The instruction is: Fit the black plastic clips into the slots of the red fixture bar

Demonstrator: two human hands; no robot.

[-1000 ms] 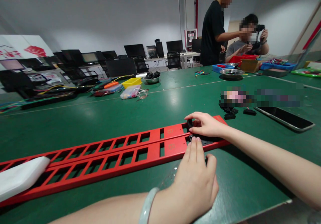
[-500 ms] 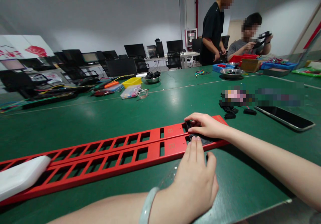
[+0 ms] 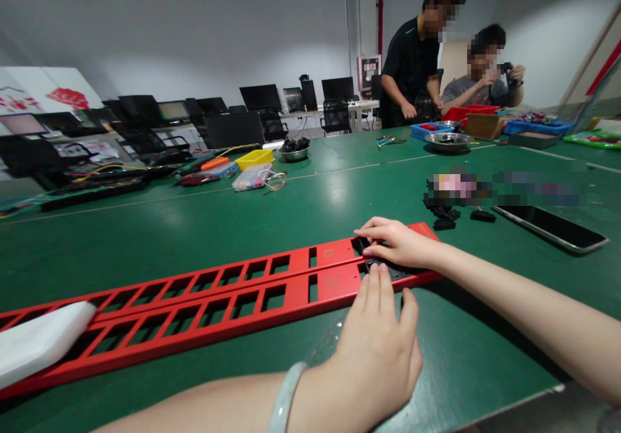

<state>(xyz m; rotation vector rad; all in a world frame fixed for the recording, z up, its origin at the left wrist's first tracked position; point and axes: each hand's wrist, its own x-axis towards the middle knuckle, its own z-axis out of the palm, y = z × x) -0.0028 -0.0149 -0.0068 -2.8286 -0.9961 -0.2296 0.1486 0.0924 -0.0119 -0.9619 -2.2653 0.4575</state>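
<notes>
Two long red slotted rails (image 3: 286, 296) lie side by side on the table, with a row of rectangular openings. At their right end, my right hand (image 3: 405, 242) curls its thumb and fingers around a small black part (image 3: 360, 245) seated in the far rail. The palm hides some of it. My left hand (image 3: 373, 342), a pale green bangle (image 3: 287, 397) at its wrist, rests stretched fingertips on the near rail beside a dark insert (image 3: 388, 269). Its thumb stands apart, and nothing shows in its grasp. A white block-like object (image 3: 43, 339) lies across the rails' left end.
Beyond the right hand lie loose black pieces (image 3: 444, 216) and a phone (image 3: 550, 228). Farther back are a metal bowl of black parts (image 3: 294, 151), a yellow tray (image 3: 255, 158) and a blue bin (image 3: 429, 130). Two people (image 3: 412, 64) are across the green table (image 3: 194, 219).
My right fingers have shifted very slightly left with the small black part. My left hand has stayed put. Across the table, the standing person has bent forward, and the seated person's hands have moved.
</notes>
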